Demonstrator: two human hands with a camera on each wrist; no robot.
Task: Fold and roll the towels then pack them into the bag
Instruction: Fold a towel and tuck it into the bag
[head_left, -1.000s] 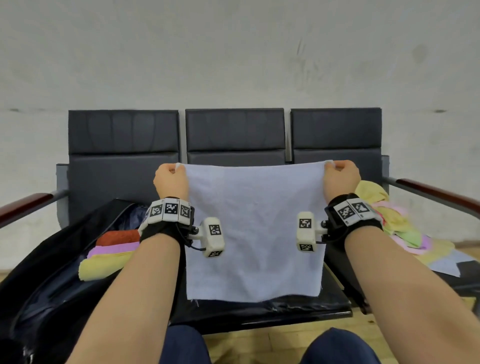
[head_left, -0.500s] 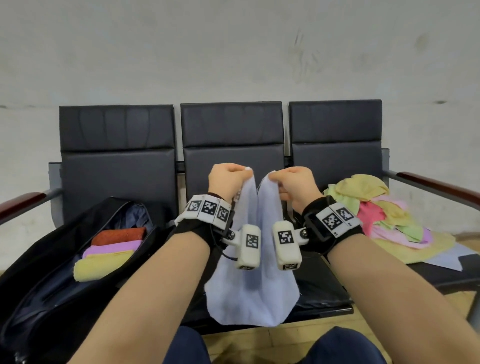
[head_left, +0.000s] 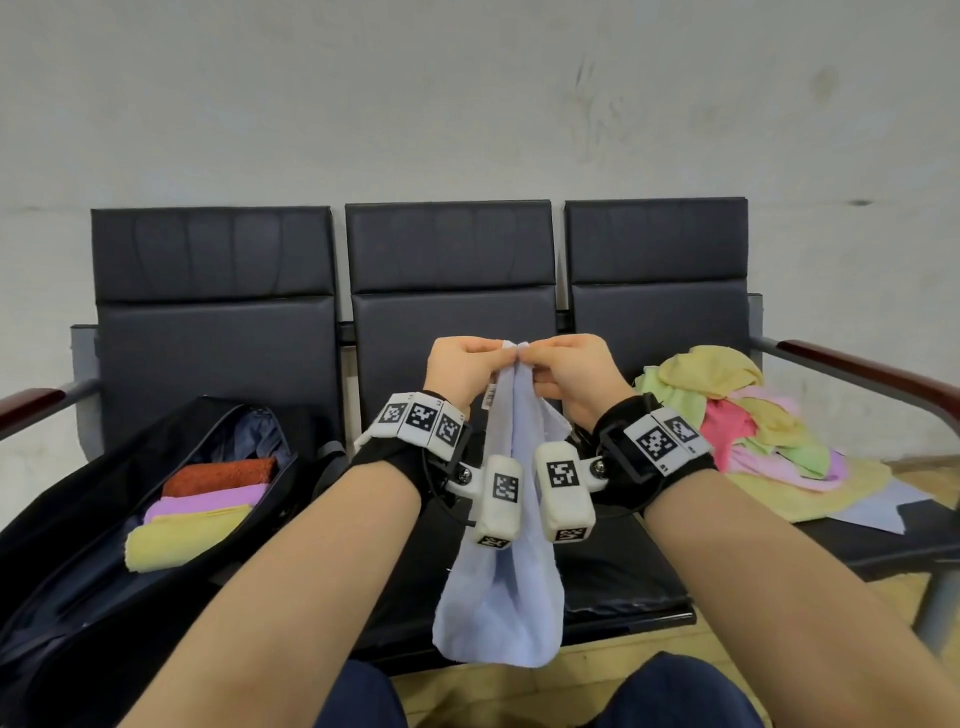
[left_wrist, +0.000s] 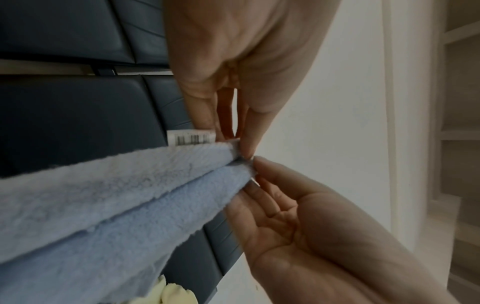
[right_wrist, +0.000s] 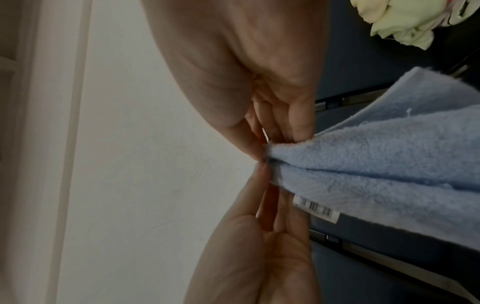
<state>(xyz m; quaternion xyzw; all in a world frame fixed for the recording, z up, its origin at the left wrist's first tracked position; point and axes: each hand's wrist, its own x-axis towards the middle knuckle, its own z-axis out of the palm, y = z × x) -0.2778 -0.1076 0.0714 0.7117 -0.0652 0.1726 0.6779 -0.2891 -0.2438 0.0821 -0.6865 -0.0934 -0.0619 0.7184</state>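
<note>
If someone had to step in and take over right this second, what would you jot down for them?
Left hand and right hand: each pinches a top corner of the blue towel, corners brought together, towel hanging doubled over the middle seat.
Bag: open on the left seat, with three rolled towels inside.
Pile of loose towels: on the right seat.
Left: finish folding, roll, pack; then the pile.

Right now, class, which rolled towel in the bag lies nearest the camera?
The yellow towel; the purple and rust-red rolls lie behind it.
</note>
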